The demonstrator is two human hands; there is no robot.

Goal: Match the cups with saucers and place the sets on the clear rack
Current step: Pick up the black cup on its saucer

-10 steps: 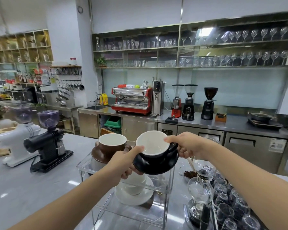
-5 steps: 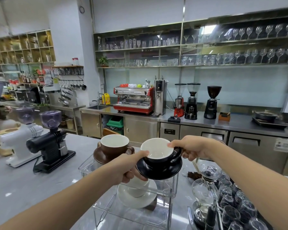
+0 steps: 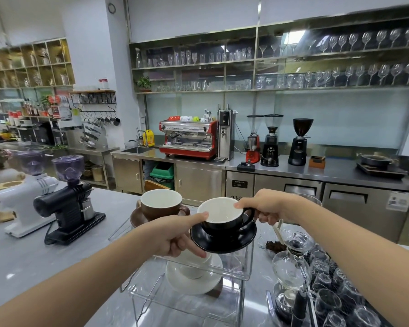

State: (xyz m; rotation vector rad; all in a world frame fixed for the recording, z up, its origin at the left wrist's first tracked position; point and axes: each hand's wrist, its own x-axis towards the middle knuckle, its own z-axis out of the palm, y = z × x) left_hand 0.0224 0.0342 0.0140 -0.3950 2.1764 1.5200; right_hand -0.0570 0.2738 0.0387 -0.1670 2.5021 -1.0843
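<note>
Black set held over clear rack

Black ceramic cup [image 3: 222, 220] with white inside is seated on round black saucer [image 3: 223, 237], above the top tier of the clear acrylic rack [image 3: 242, 270]. Saucer edge is pinched by left hand [image 3: 175, 234]; cup handle is pinched by right hand [image 3: 266, 206]. Brown cup [image 3: 161, 204] is seen just behind; white cup [image 3: 194, 264] on the lower tier.

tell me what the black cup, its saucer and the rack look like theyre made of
Black cup: likely glazed ceramic, glossy black outside, smooth white inside. Black saucer: same glossy look, light glints on its rim. Clear rack: probably acrylic or glass, transparent with bright edges; the white set below shows through.
</note>
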